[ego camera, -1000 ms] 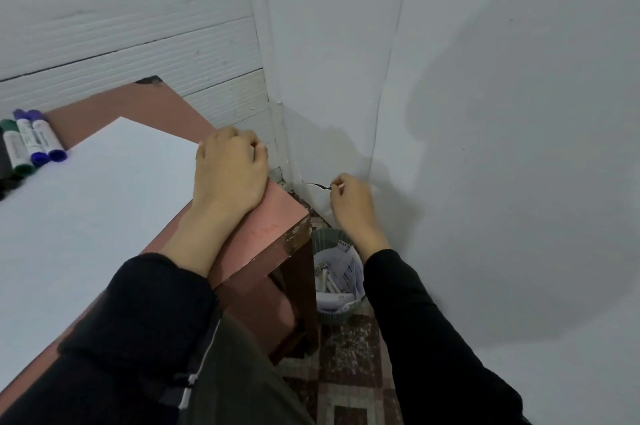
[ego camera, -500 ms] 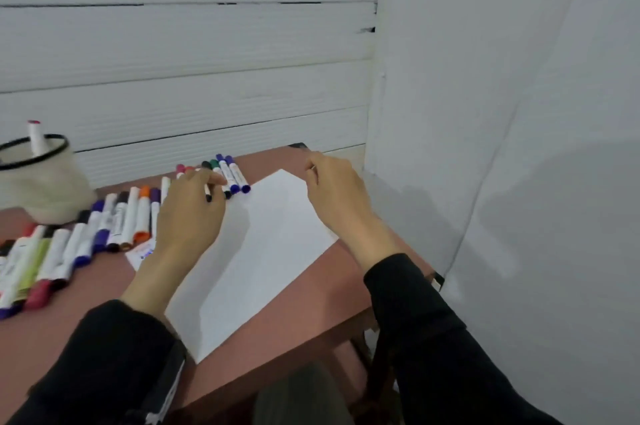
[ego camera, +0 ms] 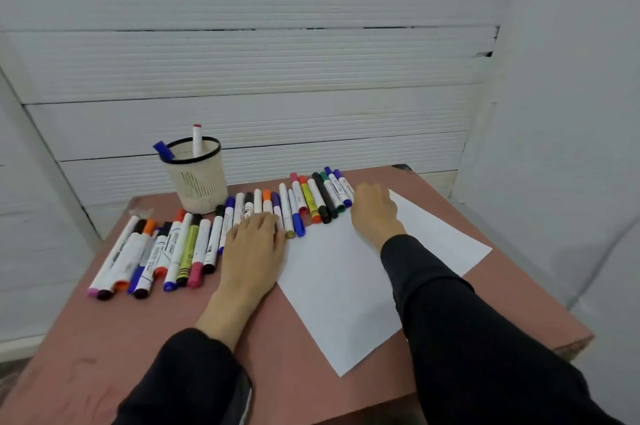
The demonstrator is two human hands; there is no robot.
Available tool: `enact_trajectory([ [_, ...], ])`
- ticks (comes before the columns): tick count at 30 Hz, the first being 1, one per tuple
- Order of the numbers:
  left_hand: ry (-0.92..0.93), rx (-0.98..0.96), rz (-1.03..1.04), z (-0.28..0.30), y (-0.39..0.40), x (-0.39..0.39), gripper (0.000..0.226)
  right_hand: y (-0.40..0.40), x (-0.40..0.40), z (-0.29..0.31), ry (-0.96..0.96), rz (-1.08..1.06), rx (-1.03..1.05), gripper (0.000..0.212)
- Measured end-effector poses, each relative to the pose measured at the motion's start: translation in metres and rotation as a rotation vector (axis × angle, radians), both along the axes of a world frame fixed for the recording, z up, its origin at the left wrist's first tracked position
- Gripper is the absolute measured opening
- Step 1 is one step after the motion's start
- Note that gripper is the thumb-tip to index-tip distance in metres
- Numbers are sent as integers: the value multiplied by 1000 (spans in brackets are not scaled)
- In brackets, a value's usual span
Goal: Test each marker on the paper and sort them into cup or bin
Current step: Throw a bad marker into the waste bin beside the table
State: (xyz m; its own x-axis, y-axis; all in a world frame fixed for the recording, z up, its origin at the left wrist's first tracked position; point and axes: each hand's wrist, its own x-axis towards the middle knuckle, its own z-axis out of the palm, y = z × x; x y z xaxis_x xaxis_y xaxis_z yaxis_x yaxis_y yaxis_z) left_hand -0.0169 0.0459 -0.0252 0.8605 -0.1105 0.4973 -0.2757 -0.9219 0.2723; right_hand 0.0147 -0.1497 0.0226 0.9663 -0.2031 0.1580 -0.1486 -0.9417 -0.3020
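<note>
A white sheet of paper [ego camera: 346, 282] lies nearest on the reddish bench [ego camera: 304, 348]. Just left of the paper, the left hand [ego camera: 251, 244] lies flat, fingers straight, over the row of markers [ego camera: 214, 234]. At the paper's far edge the right hand [ego camera: 375, 213] hovers with fingers relaxed, holding nothing, beside the dark-capped markers [ego camera: 325, 196]. Beyond the paper, to its far left, the mesh cup [ego camera: 195, 175] holds two markers upright against the white wall [ego camera: 242, 61].
</note>
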Motion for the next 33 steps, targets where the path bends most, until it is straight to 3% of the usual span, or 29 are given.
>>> enact_trajectory([
  [8,-23,-15,5,-3,1,2,24,10,7,-2,23,-106,49,37],
  [13,-50,-68,-11,3,4,3,29,13,-1,0,-193,-245,138,36],
  [15,-91,-166,-62,10,9,6,30,15,-4,0,-315,-162,239,28],
  [19,-151,-325,-164,22,20,10,37,21,-11,1,-363,271,360,24],
  [22,-158,-242,-152,22,26,14,41,25,-13,1,-356,424,395,23],
  [24,-156,-156,-109,20,30,17,32,24,-13,-2,-348,464,413,23],
  [26,-146,-80,-78,19,33,19,22,20,-13,-7,-365,488,350,25],
  [31,-45,60,-140,25,27,12,48,19,-10,-17,-570,488,-65,39],
  [33,-60,90,-136,30,29,9,40,28,-12,-17,-581,511,-187,41],
])
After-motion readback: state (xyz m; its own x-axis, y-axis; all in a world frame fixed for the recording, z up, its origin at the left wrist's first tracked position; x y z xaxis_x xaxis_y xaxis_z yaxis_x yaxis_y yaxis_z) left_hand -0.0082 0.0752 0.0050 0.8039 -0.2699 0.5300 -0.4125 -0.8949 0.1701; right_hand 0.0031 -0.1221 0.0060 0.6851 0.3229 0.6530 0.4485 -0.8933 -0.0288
